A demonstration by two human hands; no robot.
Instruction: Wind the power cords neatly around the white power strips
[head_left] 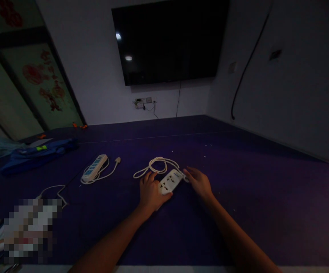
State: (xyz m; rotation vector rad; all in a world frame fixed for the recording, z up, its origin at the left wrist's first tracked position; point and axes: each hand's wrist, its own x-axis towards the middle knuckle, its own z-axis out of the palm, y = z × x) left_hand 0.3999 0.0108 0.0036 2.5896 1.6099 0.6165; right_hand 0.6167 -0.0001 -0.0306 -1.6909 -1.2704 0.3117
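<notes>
A white power strip (170,181) lies at a slant on the dark purple surface, its sockets facing up. My left hand (151,191) is closed around its near end, thumb on one side and fingers on the other. At its far end, my right hand (199,182) pinches what looks like the strip's white plug, mostly covered by the fingers. The strip's white cord (157,159) lies in loose loops just behind it. Farther left rests a second power strip (95,167) with blue socket faces, its cord wound around it and its plug (118,160) lying off to the side.
Blue cloth (36,153) is heaped at the left. A blurred-out pale object (30,227) sits at the near left beside a thin white cable (53,186). A large dark television (172,41) hangs on the back wall above wall sockets (145,101).
</notes>
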